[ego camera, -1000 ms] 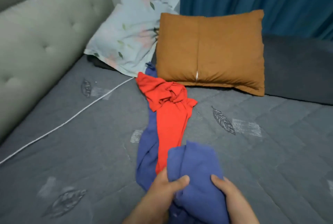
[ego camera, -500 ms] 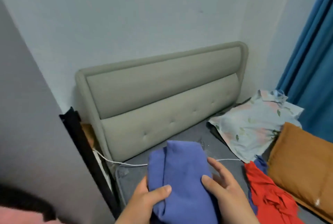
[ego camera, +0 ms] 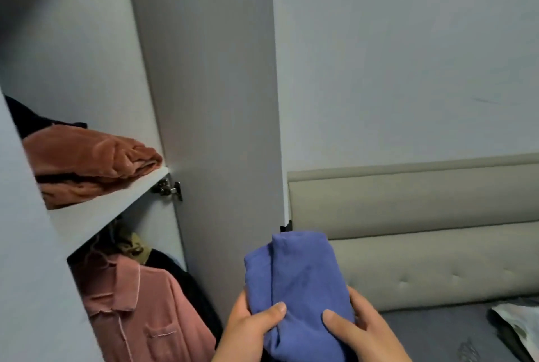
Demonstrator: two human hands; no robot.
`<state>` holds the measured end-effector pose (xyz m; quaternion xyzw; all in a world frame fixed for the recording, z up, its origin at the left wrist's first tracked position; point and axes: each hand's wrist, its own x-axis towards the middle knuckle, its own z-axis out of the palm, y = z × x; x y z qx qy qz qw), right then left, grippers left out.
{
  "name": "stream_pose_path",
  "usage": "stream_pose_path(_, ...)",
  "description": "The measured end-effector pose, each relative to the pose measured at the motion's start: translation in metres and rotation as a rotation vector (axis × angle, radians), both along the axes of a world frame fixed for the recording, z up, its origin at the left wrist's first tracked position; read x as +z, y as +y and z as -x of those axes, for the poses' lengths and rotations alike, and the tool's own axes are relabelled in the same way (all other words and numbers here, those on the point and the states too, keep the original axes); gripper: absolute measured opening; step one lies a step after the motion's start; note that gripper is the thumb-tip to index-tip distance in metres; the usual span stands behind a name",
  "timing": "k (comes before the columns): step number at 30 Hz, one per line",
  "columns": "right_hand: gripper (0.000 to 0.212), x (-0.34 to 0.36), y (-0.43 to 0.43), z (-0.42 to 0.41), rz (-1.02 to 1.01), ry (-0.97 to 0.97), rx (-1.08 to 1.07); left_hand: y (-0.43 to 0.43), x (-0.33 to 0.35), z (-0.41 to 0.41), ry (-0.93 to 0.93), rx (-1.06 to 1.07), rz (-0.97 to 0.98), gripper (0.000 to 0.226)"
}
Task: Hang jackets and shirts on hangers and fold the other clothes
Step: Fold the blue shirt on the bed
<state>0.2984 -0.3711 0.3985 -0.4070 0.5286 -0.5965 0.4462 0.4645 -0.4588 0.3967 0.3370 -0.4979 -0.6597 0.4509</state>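
Note:
A folded blue garment [ego camera: 300,283] is held up in front of me, low in the middle of the head view. My left hand [ego camera: 248,329] grips its left edge with the thumb across the front. My right hand [ego camera: 361,329] grips its right side, thumb on the cloth. An open wardrobe stands to the left, with a shelf [ego camera: 96,210] carrying folded rust-brown clothes [ego camera: 87,157]. Below the shelf hangs a pink shirt [ego camera: 140,312] beside dark garments [ego camera: 186,283].
The open wardrobe door [ego camera: 215,116] stands between the shelf and the bed's beige padded headboard [ego camera: 437,233]. The grey bed cover [ego camera: 431,332] and a light floral pillow [ego camera: 519,321] show at the lower right. A bare pale wall [ego camera: 408,55] fills the upper right.
I have turned left from the bed toward the wardrobe, carrying the folded blue garment in both hands. The red clothing and orange pillow have left the view.

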Motion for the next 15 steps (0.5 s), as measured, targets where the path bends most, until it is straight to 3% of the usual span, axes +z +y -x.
stream_pose_path(9, 0.076, 0.09, -0.033, -0.07, 0.254, 0.233, 0.138, 0.012, 0.104, -0.081, -0.023, 0.244, 0.12, 0.047)
stream_pose_path(11, 0.087, 0.107, -0.049, -0.085, 0.301, 0.305, 0.159, -0.075, 0.035, -0.094, -0.026, 0.365, 0.166, 0.061)
stream_pose_path(13, 0.085, 0.119, -0.067, -0.1, 0.335, 0.354, 0.154, -0.155, -0.014, -0.103, -0.05, 0.483, 0.25, 0.113)
stream_pose_path(14, 0.079, 0.123, -0.077, -0.108, 0.338, 0.366, 0.125, -0.173, -0.007, -0.118, -0.073, 0.581, 0.317, 0.118)
stream_pose_path(15, 0.07, 0.129, -0.085, -0.117, 0.349, 0.36, 0.079, -0.168, 0.028, -0.12, -0.132, 0.546, 0.237, 0.094)
